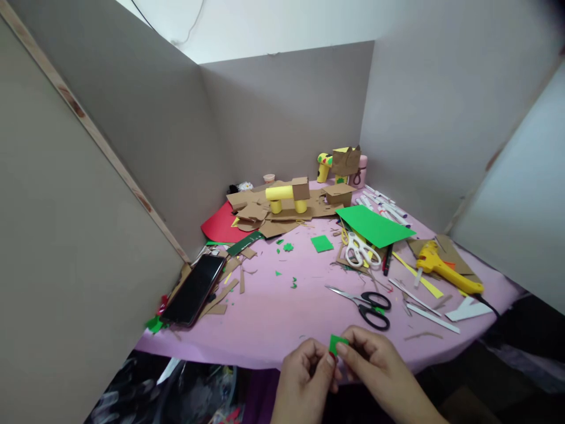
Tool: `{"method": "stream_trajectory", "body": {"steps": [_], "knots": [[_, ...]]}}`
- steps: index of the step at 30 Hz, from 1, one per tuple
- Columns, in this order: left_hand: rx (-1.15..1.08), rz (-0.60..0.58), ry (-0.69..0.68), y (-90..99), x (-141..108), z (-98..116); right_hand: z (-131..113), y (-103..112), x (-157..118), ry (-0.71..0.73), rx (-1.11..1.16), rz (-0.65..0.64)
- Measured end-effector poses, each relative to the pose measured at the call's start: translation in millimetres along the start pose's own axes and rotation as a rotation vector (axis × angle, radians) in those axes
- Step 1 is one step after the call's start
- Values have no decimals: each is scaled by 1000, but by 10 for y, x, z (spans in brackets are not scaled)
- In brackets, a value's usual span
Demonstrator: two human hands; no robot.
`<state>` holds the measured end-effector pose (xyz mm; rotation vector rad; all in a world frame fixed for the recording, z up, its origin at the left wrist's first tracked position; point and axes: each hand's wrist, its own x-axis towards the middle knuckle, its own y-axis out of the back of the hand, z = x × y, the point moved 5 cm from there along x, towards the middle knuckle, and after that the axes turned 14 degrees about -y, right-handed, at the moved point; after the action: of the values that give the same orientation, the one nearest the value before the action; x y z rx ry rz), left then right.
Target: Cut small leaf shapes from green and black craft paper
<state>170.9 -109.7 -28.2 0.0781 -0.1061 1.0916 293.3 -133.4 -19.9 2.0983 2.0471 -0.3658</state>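
At the table's front edge I hold a small piece of green paper [337, 343] between both hands. My right hand [379, 365] pinches it with the thumb on top. My left hand [305, 377] is closed at its lower left edge, and a tiny red spot shows by that thumb. Just beyond my hands lie black-handled scissors [374, 311], blades pointing left. Farther back are a green paper square [322, 243] and a cut green flower-like shape [288, 247], with small green scraps around them.
A phone [194, 288] lies at left by cardboard strips. Behind stands a yellow tube figure with a cardboard box head [301, 188]. White scissors [359, 252], a green sheet [375, 225], markers [388, 206] and a yellow glue gun [445, 270] are at right. Grey panels enclose the table.
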Motion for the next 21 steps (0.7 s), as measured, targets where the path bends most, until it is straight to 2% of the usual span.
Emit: {"method": "stream_trajectory", "body": {"steps": [7, 10, 12, 17, 21], "knots": [[-151, -97, 12, -30, 4, -22, -3, -49, -30, -25, 23, -25], [-183, -135, 58, -15, 3, -40, 27, -35, -20, -33, 14, -4], [-131, -134, 65, 5, 11, -24, 30, -21, -21, -21, -30, 24], [132, -53, -101, 34, 66, 132, -34, -42, -58, 52, -180, 42], [97, -47, -66, 2, 68, 77, -55, -73, -76, 51, -140, 2]]}}
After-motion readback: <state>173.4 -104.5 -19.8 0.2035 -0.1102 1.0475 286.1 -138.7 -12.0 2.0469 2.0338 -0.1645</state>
